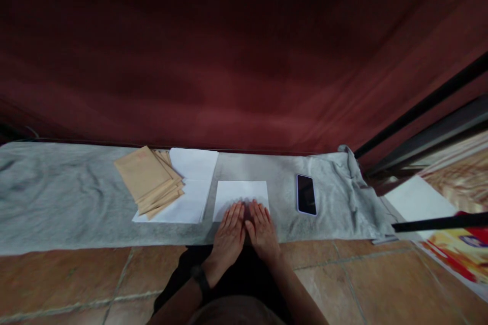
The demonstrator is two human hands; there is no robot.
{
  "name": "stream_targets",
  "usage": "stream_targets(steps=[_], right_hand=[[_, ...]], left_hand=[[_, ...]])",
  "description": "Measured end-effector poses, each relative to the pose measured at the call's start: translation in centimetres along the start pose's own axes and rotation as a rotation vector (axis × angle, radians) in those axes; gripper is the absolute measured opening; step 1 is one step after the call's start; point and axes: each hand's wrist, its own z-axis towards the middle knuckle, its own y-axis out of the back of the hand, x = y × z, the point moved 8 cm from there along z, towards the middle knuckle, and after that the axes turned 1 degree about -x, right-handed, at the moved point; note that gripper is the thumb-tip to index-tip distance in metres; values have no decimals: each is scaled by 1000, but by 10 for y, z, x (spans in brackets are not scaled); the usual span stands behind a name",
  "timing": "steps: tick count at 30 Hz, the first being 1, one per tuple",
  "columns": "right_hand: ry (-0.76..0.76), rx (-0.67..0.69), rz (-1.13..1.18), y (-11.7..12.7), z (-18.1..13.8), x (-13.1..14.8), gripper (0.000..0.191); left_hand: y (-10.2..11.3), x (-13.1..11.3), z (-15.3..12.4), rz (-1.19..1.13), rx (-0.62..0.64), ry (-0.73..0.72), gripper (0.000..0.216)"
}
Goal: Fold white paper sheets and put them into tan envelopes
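Note:
A folded white sheet of paper (241, 194) lies on a grey cloth (68, 198) in front of me. My left hand (229, 236) and my right hand (262, 229) lie flat side by side on the sheet's near edge, fingers stretched out and pressing down. Neither hand holds anything. A dark band sits on my left wrist.
Left of the sheet, a stack of several brown envelopes (149, 179) rests on larger white sheets (193, 183). A dark phone (306, 194) lies to the right. A dark red curtain (244, 61) hangs behind. Terracotta floor tiles (76, 279) lie in front, with more papers (417, 198) at right.

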Motion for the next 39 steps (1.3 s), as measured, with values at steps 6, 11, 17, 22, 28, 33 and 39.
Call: stream_targets(steps=[6,11,17,22,28,33,39], right_hand=[[19,22,38,-12,20,-2,51],[-4,-30,-38,-20,18,-6,53],[-103,-103,-112,-19,12,-16,56],[-174,-122,-169,-17,5,-30,59],[-237,-164,-217,-13,-4,-40,64],[-276,-197,-222,-10,-8,-42,67],[-289,-202,-206,-10,-8,-43,65]], left_hand=[[-21,4,16,39,48,-61,63],[-25,15,16,66,67,-17,60],[-20,34,14,71,23,134,59],[-13,49,9,70,-17,258,60],[-3,55,4,47,-99,368,63],[1,57,-1,45,-138,414,63],[5,54,0,55,-145,388,62]])
